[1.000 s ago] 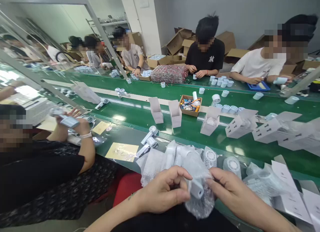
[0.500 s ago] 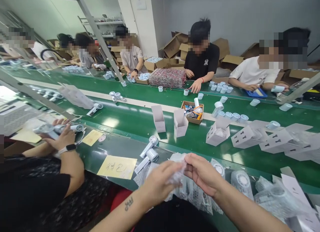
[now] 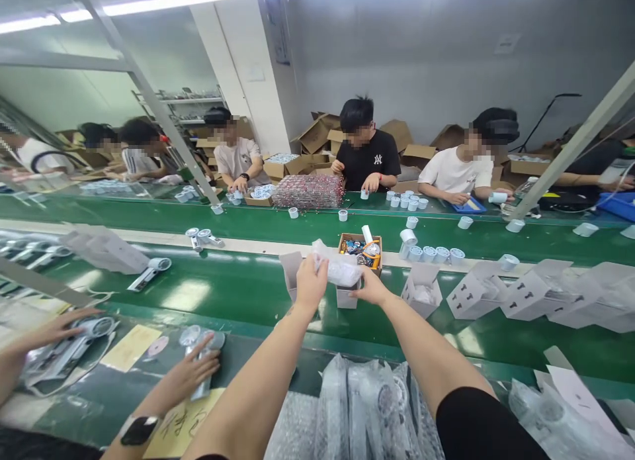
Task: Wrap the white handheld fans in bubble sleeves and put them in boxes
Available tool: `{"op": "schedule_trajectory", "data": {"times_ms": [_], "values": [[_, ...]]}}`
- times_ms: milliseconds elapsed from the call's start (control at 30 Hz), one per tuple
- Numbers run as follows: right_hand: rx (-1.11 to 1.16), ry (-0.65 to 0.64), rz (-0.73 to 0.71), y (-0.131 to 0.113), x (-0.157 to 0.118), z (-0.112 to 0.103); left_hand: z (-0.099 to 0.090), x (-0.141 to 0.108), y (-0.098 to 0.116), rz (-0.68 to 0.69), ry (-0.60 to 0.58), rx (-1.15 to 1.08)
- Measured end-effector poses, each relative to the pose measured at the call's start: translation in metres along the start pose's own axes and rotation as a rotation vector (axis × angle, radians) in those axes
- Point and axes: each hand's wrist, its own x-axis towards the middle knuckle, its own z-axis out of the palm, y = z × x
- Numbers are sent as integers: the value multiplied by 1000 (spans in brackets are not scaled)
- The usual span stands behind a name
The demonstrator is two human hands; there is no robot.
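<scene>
Over the green belt, my left hand (image 3: 312, 282) pinches the left end of a translucent plastic-wrapped item (image 3: 340, 267). My right hand (image 3: 371, 286) is at the item's right end, its fingers curled at the top edge of an open white box (image 3: 346, 297). The wrapped item lies tilted above this box. Another open white box (image 3: 289, 273) stands just left, partly behind my left hand. Bubble-wrapped fans (image 3: 360, 404) lie on the table below my forearms.
White boxes (image 3: 476, 291) line the belt at right. Behind my hands sits a carton of small parts (image 3: 374, 251). A neighbour's hand (image 3: 191, 374) touches fans at left, near a yellow paper (image 3: 131, 347). People work across the belt.
Both my hands have moved forward from the table to over the belt with the wrapped item. The neighbour's hand has reached right to the fans. The view has tilted up.
</scene>
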Motion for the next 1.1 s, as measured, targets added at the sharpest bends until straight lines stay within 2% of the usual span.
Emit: {"op": "schedule_trajectory", "data": {"times_ms": [133, 233, 367, 467, 600, 700, 767, 867, 900, 967, 1000, 1033, 1100], "values": [[3, 63, 5, 13, -13, 0, 11, -11, -2, 309, -178, 555], [28, 92, 18, 17, -19, -3, 30, -9, 3, 364, -271, 815], [38, 98, 11, 16, -20, -4, 50, -7, 7, 291, -216, 879], [29, 97, -6, 12, -18, -1, 61, -18, 4, 247, -208, 918], [29, 97, -40, 10, -18, -1, 70, -39, -9, 237, -292, 926], [15, 86, -33, 10, -21, -7, 68, -49, -19, 289, -378, 890], [-16, 83, -5, 10, -23, -11, 63, -52, -19, 314, -458, 861], [-92, 92, 53, 7, -28, -19, 40, -52, -3, 384, -516, 799], [-120, 97, 73, 6, -31, -22, 25, -51, 4, 441, -507, 753], [-175, 107, 115, 4, -36, -29, -21, -49, 8, 495, -418, 651], [-202, 114, 135, 4, -37, -33, -50, -52, 4, 429, -350, 620], [-225, 119, 151, 4, -38, -37, -82, -59, -4, 270, -277, 614], [-269, 125, 157, 4, -38, -44, -142, -91, -31, -186, -215, 634]]}}
